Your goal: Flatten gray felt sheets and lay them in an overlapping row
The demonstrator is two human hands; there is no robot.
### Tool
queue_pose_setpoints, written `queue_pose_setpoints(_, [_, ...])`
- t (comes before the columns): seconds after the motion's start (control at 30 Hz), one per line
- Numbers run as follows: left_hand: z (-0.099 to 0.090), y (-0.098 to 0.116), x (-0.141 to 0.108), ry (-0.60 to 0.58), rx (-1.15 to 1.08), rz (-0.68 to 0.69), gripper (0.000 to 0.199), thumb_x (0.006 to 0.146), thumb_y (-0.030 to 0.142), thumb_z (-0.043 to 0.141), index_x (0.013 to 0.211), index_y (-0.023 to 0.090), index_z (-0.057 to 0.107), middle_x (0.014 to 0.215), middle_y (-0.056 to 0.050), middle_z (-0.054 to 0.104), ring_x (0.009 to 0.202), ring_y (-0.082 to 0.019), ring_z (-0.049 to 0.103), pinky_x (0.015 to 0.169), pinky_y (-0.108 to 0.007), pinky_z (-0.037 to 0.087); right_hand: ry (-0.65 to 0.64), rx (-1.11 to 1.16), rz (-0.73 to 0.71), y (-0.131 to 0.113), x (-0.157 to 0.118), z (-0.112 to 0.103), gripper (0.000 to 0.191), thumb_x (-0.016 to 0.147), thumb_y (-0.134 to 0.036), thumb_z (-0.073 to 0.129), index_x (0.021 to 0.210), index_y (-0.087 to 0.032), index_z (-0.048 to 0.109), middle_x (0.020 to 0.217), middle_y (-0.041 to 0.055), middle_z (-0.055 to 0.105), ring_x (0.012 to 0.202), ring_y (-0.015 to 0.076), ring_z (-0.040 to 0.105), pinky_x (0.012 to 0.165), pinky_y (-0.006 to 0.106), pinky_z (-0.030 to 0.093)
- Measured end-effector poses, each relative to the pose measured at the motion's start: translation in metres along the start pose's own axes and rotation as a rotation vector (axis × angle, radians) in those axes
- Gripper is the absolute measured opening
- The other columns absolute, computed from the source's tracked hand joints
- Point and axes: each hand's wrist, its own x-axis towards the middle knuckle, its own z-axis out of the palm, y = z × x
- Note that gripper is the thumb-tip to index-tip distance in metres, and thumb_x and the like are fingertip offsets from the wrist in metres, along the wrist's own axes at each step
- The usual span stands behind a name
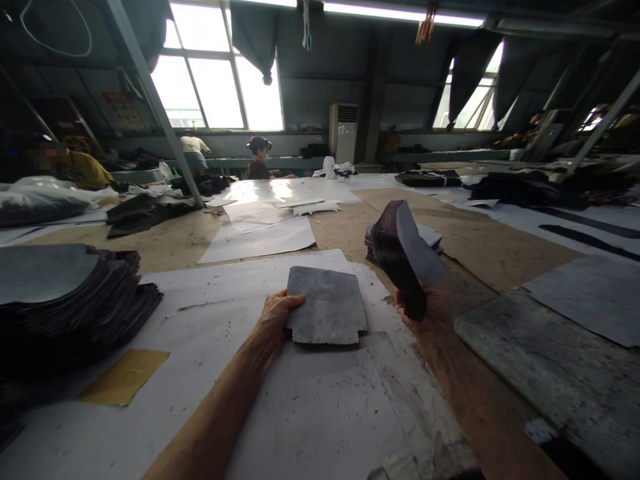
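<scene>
A grey, square-cut fabric piece (326, 305) with notched lower corners lies on the white paper in front of me, possibly on top of others. My left hand (277, 313) grips its left edge, thumb on top and fingers hidden. To the right, my right hand (429, 315) is closed around the lower end of a thick stack of dark maroon fabric pieces (400, 253) with a grey face, held tilted up off the table. Behind that stack, partly covered by it, sits another pile of cut pieces (431, 237).
A tall pile of dark cut fabric (65, 293) stands at the left, near a yellow-brown card (125, 377). A worn grey board (545, 353) lies at the right. White paper sheets (265, 237) and black fabric (525, 192) are farther back. Several people work beyond the table.
</scene>
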Motion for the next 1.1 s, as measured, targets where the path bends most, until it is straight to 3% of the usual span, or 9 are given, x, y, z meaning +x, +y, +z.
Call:
queue_pose_setpoints(0.23, [-0.031,0.017,0.019,0.254,0.153,0.197,0.025,0.051,0.013,0.067,0.075,0.011,0.062,0.061,-0.006,0.064,0.052,-0.019,0.059,0.05,-0.029,0.046,0.095,-0.041,0.126,0.016,-0.006,0.008,0.011,0.06,-0.01,0.064,0.069,-0.016,0.063,0.069,0.0048,0.069,0.067,0.0229,0.065,0.061,0.036,0.057])
queue_pose_setpoints(0.4, [-0.035,0.043,0.007,0.519,0.331,0.461,0.048,0.044,0.019,0.078,0.089,0.017,0.059,0.107,-0.011,0.061,0.111,-0.03,0.05,0.08,-0.031,0.043,0.026,-0.238,0.002,0.023,-0.023,0.014,0.032,0.044,-0.014,0.077,0.072,-0.017,0.064,0.073,0.0027,0.069,0.067,0.0225,0.063,0.063,0.035,0.053])
queue_pose_setpoints(0.5, [-0.023,0.052,-0.015,0.311,0.291,0.48,0.045,0.053,0.04,0.075,0.09,0.016,0.062,0.099,-0.01,0.064,0.102,-0.029,0.055,0.08,-0.033,0.043,-0.136,-0.321,0.02,0.03,-0.037,0.019,0.04,0.04,-0.021,0.082,0.077,-0.017,0.066,0.072,0.0019,0.069,0.06,0.0181,0.06,0.058,0.03,0.05])
queue_pose_setpoints(0.6, [-0.009,0.047,-0.039,-0.12,0.053,0.203,0.044,0.052,0.049,0.072,0.076,0.013,0.065,0.071,-0.008,0.066,0.075,-0.025,0.062,0.064,-0.032,0.047,-0.228,-0.354,0.049,0.037,-0.047,0.022,0.041,0.042,-0.025,0.082,0.079,-0.016,0.067,0.072,0.0013,0.068,0.058,0.0157,0.058,0.055,0.027,0.047])
queue_pose_setpoints(0.67, [-0.001,0.039,-0.049,-0.225,0.0,0.113,0.039,0.046,0.042,0.076,0.069,0.012,0.065,0.063,-0.007,0.065,0.064,-0.023,0.061,0.058,-0.03,0.047,-0.261,-0.369,0.042,0.04,-0.049,0.022,0.042,0.044,-0.026,0.081,0.083,-0.016,0.067,0.072,0.0008,0.068,0.059,0.0154,0.058,0.055,0.026,0.047])
queue_pose_setpoints(0.8, [0.009,0.025,-0.053,-0.163,0.111,0.153,0.028,0.045,0.029,0.079,0.061,0.011,0.066,0.057,-0.004,0.063,0.05,-0.016,0.054,0.05,-0.026,0.043,-0.284,-0.573,-0.096,0.04,-0.052,0.019,0.039,0.051,-0.03,0.077,0.086,-0.017,0.067,0.067,-0.0009,0.065,0.057,0.0154,0.055,0.053,0.026,0.045])
queue_pose_setpoints(0.93, [0.012,0.02,-0.052,-0.027,0.283,0.465,0.015,0.051,0.023,0.076,0.057,0.014,0.066,0.051,0.002,0.056,0.05,-0.012,0.046,0.049,-0.022,0.038,-0.293,-0.809,-0.403,0.032,-0.054,0.019,0.032,0.052,-0.028,0.076,0.082,-0.019,0.07,0.06,-0.003,0.062,0.056,0.0149,0.053,0.056,0.026,0.044])
queue_pose_setpoints(1.03, [0.01,0.02,-0.055,-0.026,0.407,0.679,0.008,0.051,0.013,0.074,0.057,0.016,0.069,0.053,0.003,0.055,0.056,-0.013,0.047,0.054,-0.021,0.038,-0.311,-0.577,-0.184,0.027,-0.052,0.02,0.029,0.053,-0.033,0.076,0.077,-0.018,0.07,0.07,0.0012,0.067,0.065,0.0189,0.059,0.064,0.029,0.047])
queue_pose_setpoints(1.1, [0.008,0.022,-0.058,-0.093,0.422,0.67,0.01,0.05,0.01,0.074,0.055,0.016,0.068,0.054,0.003,0.056,0.057,-0.013,0.048,0.054,-0.021,0.039,-0.316,-0.393,0.074,0.025,-0.049,0.02,0.029,0.05,-0.037,0.076,0.069,-0.016,0.069,0.068,0.0042,0.068,0.063,0.0209,0.061,0.064,0.032,0.049])
